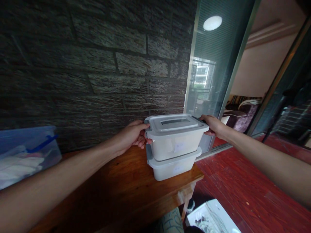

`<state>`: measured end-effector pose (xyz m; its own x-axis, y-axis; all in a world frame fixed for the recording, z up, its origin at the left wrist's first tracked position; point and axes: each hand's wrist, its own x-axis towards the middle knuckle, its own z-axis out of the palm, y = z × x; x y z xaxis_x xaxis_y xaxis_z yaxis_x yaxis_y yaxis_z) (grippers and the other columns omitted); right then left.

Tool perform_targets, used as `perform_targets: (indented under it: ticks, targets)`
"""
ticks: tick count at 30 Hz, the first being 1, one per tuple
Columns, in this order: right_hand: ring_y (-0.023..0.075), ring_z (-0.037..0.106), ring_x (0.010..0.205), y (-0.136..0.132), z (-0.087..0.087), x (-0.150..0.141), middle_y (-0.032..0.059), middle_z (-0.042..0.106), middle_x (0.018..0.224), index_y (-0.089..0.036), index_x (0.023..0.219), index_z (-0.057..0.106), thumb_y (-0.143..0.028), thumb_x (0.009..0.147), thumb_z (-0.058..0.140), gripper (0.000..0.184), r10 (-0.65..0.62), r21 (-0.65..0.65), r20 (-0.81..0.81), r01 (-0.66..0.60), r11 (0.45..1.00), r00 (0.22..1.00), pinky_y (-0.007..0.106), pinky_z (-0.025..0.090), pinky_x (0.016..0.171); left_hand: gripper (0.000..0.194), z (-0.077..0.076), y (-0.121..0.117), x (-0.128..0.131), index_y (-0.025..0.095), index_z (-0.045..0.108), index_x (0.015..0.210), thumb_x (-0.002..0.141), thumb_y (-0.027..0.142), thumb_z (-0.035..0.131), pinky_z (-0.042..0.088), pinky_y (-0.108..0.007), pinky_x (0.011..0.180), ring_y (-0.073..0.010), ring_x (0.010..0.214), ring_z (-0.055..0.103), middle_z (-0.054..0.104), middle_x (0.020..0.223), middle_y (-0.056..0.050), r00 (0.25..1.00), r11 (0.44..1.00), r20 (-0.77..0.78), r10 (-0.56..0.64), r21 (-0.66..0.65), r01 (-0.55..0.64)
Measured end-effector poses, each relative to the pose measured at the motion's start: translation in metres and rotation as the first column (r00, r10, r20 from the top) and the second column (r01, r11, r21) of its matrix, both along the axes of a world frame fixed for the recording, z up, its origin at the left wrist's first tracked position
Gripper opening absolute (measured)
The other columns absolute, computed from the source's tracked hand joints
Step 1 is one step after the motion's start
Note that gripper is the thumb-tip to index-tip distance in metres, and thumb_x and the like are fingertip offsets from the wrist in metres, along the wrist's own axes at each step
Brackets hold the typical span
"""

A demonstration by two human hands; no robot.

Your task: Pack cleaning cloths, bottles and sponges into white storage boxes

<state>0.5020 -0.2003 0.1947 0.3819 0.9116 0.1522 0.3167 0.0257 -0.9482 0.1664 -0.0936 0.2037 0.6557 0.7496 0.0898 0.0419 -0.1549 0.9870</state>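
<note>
Two lidded plastic storage boxes stand one on the other at the right end of a wooden table. The upper storage box is whitish with a grey lid and a small label on its front. Beneath it, the lower storage box also bears a label and has a grey latch on its left. My left hand grips the upper box's left end, thumb on the latch and fingers under the rim. At the opposite end, my right hand is closed round the rim; some of its fingers are hidden.
The wooden table runs along a stone-brick wall. A clear bin with a blue handle and white contents sits at the left. Below the table's right end, a white box of cables lies on the red floor. A glass door stands behind.
</note>
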Motion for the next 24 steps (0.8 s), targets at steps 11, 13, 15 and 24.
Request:
perform_targets:
  ticks: [11, 13, 15, 24]
  targets:
    - [0.0092, 0.030, 0.025, -0.003, -0.006, 0.003, -0.0037, 0.041, 0.037, -0.021, 0.063, 0.050, -0.033, 0.089, 0.048, 0.029, 0.037, 0.013, 0.021, -0.037, 0.999, 0.999, 0.021, 0.016, 0.026, 0.016, -0.004, 0.002, -0.002, 0.019, 0.051, 0.085, 0.092, 0.032, 0.057, 0.041, -0.023, 0.037, -0.0126, 0.034, 0.047, 0.069, 0.060, -0.008, 1.000, 1.000, -0.013, -0.011, 0.015, 0.011]
    - [0.0092, 0.029, 0.025, -0.005, -0.004, 0.002, -0.0037, 0.041, 0.036, -0.021, 0.063, 0.050, -0.033, 0.090, 0.048, 0.030, 0.038, 0.002, 0.023, -0.038, 0.999, 0.999, 0.021, 0.015, 0.026, 0.017, -0.003, 0.000, -0.002, 0.019, 0.050, 0.084, 0.093, 0.032, 0.057, 0.041, -0.024, 0.037, -0.0126, 0.034, 0.048, 0.070, 0.060, -0.008, 1.000, 1.000, -0.013, -0.012, 0.009, 0.012]
    - [0.0087, 0.028, 0.026, -0.006, -0.002, 0.000, -0.0039, 0.039, 0.036, -0.021, 0.062, 0.049, -0.032, 0.090, 0.048, 0.030, 0.025, -0.004, 0.030, -0.025, 1.000, 0.999, 0.021, 0.014, 0.027, 0.017, -0.002, -0.002, -0.002, 0.019, 0.051, 0.083, 0.093, 0.031, 0.056, 0.042, -0.024, 0.038, -0.0126, 0.035, 0.047, 0.069, 0.060, -0.008, 1.000, 1.000, -0.017, -0.006, 0.002, 0.006]
    - [0.0080, 0.025, 0.025, -0.009, 0.004, -0.006, -0.0033, 0.036, 0.033, -0.022, 0.057, 0.045, -0.030, 0.092, 0.044, 0.036, 0.015, -0.054, 0.045, -0.012, 0.998, 0.999, 0.021, 0.011, 0.029, 0.020, 0.002, -0.009, -0.003, 0.019, 0.051, 0.081, 0.093, 0.031, 0.059, 0.044, -0.024, 0.038, -0.0123, 0.035, 0.048, 0.069, 0.060, -0.009, 1.000, 0.999, -0.022, 0.007, -0.032, -0.008]
